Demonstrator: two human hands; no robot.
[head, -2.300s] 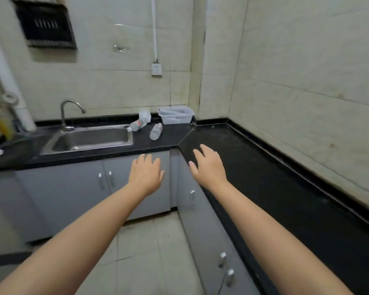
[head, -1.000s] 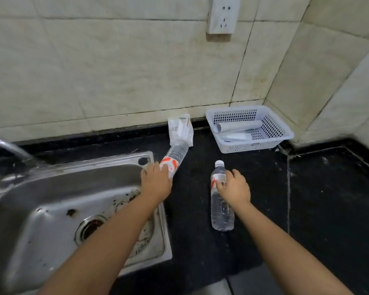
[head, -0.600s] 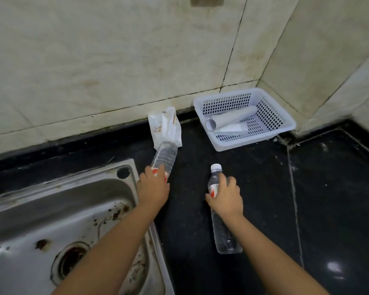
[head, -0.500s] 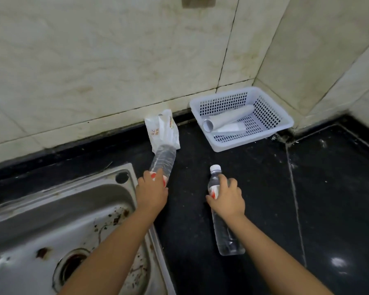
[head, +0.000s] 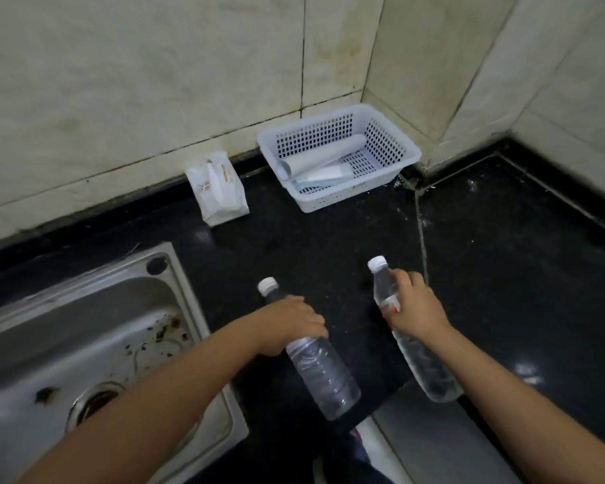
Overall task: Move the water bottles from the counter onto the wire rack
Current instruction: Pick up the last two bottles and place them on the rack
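This is a home kitchen, plain and well used. A stainless steel sink [head: 95,344] with a stained basin and a round drain [head: 93,401] is set into a black stone desk [head: 503,274] that turns an inner corner. Pale tiled walls [head: 137,82] with darkened grout rise behind it, and a white plastic basket [head: 395,148] sits in the corner.

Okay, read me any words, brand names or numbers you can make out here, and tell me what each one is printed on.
None can be read.
White packet by the wall: coloured print, too blurred.
Bottle in the right hand: red and white label, mostly covered, no readable text.
Bottle in the left hand: label hidden.
White basket: no lettering visible.
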